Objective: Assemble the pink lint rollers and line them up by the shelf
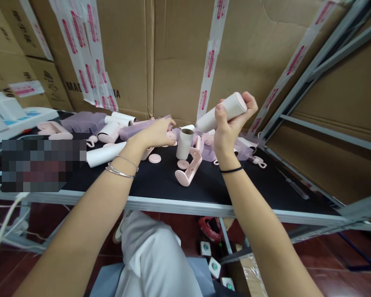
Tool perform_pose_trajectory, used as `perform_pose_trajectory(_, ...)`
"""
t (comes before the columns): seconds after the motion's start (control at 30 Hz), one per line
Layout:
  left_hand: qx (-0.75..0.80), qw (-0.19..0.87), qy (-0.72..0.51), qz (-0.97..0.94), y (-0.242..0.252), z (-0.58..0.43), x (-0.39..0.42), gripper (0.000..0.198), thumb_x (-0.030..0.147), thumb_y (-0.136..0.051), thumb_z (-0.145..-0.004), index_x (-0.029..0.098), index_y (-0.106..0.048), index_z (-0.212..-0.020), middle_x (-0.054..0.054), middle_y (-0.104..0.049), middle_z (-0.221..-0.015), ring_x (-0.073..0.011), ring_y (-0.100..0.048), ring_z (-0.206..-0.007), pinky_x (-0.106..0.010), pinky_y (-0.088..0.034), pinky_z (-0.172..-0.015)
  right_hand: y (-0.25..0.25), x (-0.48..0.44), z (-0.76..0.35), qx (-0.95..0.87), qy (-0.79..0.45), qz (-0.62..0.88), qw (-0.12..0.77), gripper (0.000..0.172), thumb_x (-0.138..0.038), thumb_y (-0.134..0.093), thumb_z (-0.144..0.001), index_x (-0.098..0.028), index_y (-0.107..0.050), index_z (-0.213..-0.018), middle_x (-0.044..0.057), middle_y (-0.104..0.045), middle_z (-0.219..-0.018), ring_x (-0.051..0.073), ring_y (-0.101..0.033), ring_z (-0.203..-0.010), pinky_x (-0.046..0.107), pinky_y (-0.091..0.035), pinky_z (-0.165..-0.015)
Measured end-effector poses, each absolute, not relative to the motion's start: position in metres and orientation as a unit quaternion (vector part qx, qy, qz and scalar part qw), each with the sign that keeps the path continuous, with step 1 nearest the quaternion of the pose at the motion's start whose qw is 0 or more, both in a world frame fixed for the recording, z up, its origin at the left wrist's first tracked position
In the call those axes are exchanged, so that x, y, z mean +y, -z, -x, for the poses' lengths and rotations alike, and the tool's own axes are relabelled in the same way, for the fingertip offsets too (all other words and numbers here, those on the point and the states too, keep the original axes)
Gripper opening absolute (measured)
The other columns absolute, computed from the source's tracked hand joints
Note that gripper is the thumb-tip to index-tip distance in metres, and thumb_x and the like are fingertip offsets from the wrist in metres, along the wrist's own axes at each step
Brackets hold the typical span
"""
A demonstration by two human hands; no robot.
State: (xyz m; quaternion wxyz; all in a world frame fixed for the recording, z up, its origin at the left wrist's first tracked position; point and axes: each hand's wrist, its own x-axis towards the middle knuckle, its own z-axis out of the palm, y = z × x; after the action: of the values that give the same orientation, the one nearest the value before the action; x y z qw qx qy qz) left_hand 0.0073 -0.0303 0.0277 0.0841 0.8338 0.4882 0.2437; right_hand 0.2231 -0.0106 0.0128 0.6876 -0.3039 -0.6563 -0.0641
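My right hand (229, 128) is raised above the black table (160, 181) and is wrapped round a white roll (224, 112) with a pink end cap, held tilted. My left hand (156, 132) reaches forward over the table's back, fingers curled down onto a pile of pink parts and a purple bag (136, 128); what its fingertips hold is hidden. Just between the hands stands an upright white roll (184, 143) with an open cardboard core. A pink handle frame (190, 169) lies in front of it. Small pink discs (155, 158) lie nearby.
More white rolls (106, 153) and pink handles (54, 130) lie at the table's left. Taped cardboard boxes (179, 57) wall in the back. A grey metal rack (321, 132) rises at the right. A blurred patch covers the left front. My knee shows under the table.
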Motion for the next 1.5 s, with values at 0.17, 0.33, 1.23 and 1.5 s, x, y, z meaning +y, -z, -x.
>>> perform_pose_trajectory(0.17, 0.361, 0.051, -0.438, -0.822, -0.024, -0.016, -0.03, 0.074, 0.019, -0.067, -0.068, 0.017, -0.043, -0.138, -0.009, -0.058, -0.116, -0.0218, -0.059, -0.105, -0.036, -0.049, -0.094, -0.013, -0.008, -0.219, -0.61, 0.056, 0.299, 0.732, 0.059, -0.058, -0.034, -0.094, -0.032, -0.016, -0.144, 0.012, -0.036, -0.133, 0.025, -0.053, -0.122, 0.046, -0.052, -0.094)
perform_pose_trajectory(0.33, 0.258, 0.132, -0.537, -0.792, -0.024, -0.02, -0.029, 0.078, 0.014, -0.075, -0.062, 0.023, -0.047, -0.134, -0.007, -0.061, -0.111, -0.0183, -0.06, -0.094, -0.036, -0.052, -0.089, -0.007, -0.012, -0.21, -0.644, 0.063, 0.323, 0.69, 0.058, -0.056, -0.036, -0.095, -0.028, -0.019, -0.143, 0.015, -0.036, -0.133, 0.025, -0.054, -0.12, 0.042, -0.054, -0.09)
perform_pose_trajectory(1.23, 0.152, 0.025, -0.625, -0.765, -0.008, -0.024, -0.007, 0.068, 0.04, -0.068, -0.083, 0.027, -0.035, -0.14, -0.013, -0.049, -0.143, -0.0299, -0.046, -0.136, -0.048, -0.039, -0.114, -0.007, -0.035, -0.186, -0.568, -0.291, 0.28, 0.717, 0.063, -0.068, -0.065, -0.072, -0.031, -0.037, -0.114, 0.002, -0.047, -0.118, 0.017, -0.059, -0.108, 0.035, -0.058, -0.086)
perform_pose_trajectory(1.5, 0.2, 0.153, -0.646, -0.721, -0.008, -0.031, -0.013, 0.096, 0.063, -0.073, -0.07, 0.04, -0.019, -0.145, -0.012, -0.02, -0.161, -0.0316, -0.028, -0.147, -0.04, -0.05, -0.1, -0.004, -0.049, -0.18, -0.747, -0.152, 0.316, 0.565, 0.06, -0.067, -0.03, -0.093, -0.03, -0.029, -0.141, 0.012, -0.042, -0.137, 0.02, -0.056, -0.112, 0.037, -0.056, -0.087)
